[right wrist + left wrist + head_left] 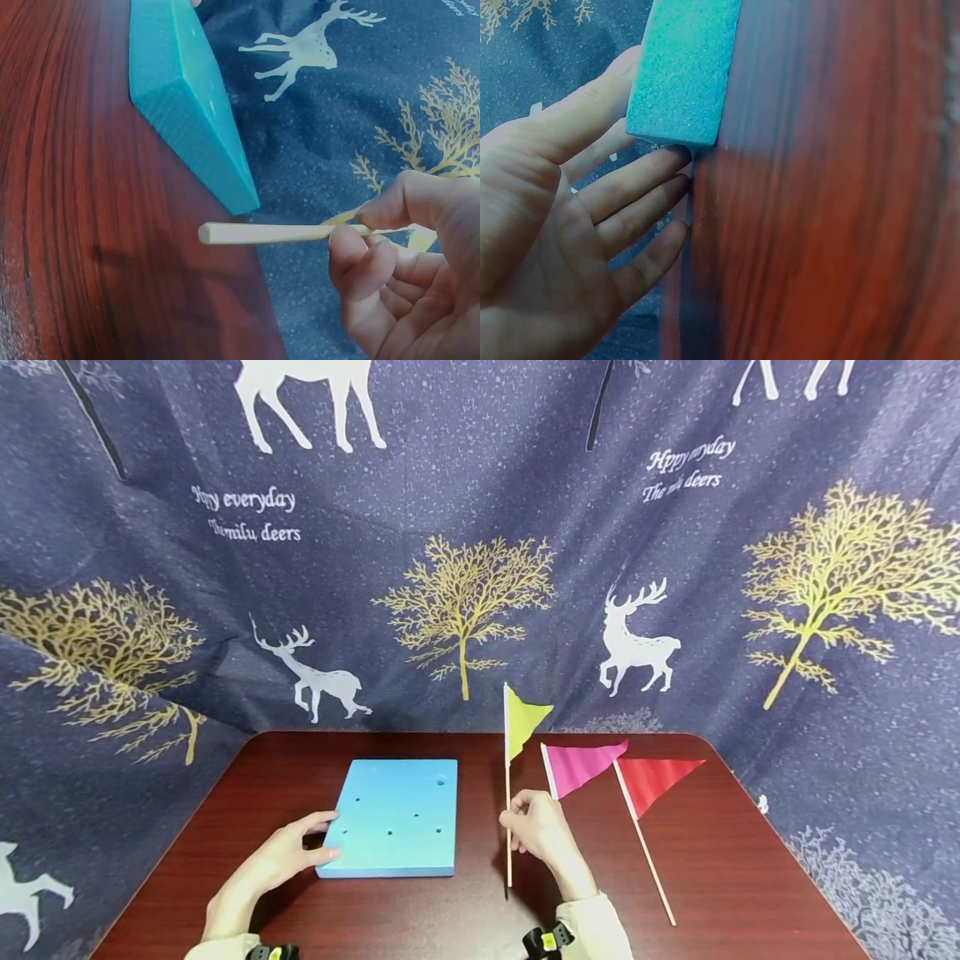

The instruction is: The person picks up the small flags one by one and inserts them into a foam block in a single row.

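A light blue foam block (397,797) with several small holes in its top lies flat, left of centre. My left hand (279,857) touches its left side with thumb and fingertips, the fingers spread and fairly straight. In the left wrist view the block's corner (679,75) shows against that hand (570,217). Right of the block, my right hand (542,828) pinches the wooden stick of a yellow-green pennant flag (525,722), held upright. The right wrist view shows the stick (259,233) between thumb and fingers of the right hand (412,262), its lower end above the tabletop.
A magenta pennant flag (583,767) lies just beyond my right hand, its stick partly hidden. Farther right lies a red pennant flag (656,782) with its stick toward me. The dark red wooden table (390,918) backs onto a blue patterned cloth (480,485).
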The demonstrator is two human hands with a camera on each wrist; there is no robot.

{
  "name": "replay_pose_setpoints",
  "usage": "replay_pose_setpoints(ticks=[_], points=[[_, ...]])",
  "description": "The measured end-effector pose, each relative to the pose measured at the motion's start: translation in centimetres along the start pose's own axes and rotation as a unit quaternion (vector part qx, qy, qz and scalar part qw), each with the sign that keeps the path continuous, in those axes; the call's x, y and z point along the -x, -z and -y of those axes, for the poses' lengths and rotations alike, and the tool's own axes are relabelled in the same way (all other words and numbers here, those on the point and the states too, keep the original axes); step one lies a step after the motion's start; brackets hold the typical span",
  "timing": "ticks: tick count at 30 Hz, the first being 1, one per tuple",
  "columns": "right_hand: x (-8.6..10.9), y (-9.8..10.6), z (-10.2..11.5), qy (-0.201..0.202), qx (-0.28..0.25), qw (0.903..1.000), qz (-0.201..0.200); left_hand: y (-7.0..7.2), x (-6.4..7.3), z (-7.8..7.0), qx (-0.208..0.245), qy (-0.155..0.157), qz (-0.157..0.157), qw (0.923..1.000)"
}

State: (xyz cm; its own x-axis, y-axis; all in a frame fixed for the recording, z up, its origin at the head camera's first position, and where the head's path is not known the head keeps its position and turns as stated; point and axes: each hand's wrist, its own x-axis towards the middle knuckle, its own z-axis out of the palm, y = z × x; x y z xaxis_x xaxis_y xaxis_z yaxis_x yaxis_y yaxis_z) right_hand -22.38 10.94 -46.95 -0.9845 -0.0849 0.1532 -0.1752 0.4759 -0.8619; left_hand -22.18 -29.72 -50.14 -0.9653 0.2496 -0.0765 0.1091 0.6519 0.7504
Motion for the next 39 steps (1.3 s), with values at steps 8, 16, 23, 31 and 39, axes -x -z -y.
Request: replay_pose_setpoints(ticks=[8,16,23,31,39], points=[[-0.2,-0.2,0.7,0.037,0.002,0.9991,-0.02,-0.1,-0.1,0.2,-0.001,0.003,-0.003,1.0],[-0.1,-0.5,1.4,0.055,0.005,0.9976,-0.041,-0.1,-0.1,0.4,-0.006,0.011,-0.002,0.9999],[0.3,-0.7,2.2,0.062,-0.031,0.9969,-0.039,-0.2,-0.2,0.4,-0.007,0.012,-0.001,0.9999],[0.5,-1.5,2.7,0.076,-0.044,0.9949,-0.049,-0.2,-0.1,0.4,-0.003,0.001,-0.001,1.0],[0.6,-2.5,2.9,0.121,-0.038,0.99,-0.062,0.0,-0.1,0.3,0.013,-0.005,0.013,0.9998]])
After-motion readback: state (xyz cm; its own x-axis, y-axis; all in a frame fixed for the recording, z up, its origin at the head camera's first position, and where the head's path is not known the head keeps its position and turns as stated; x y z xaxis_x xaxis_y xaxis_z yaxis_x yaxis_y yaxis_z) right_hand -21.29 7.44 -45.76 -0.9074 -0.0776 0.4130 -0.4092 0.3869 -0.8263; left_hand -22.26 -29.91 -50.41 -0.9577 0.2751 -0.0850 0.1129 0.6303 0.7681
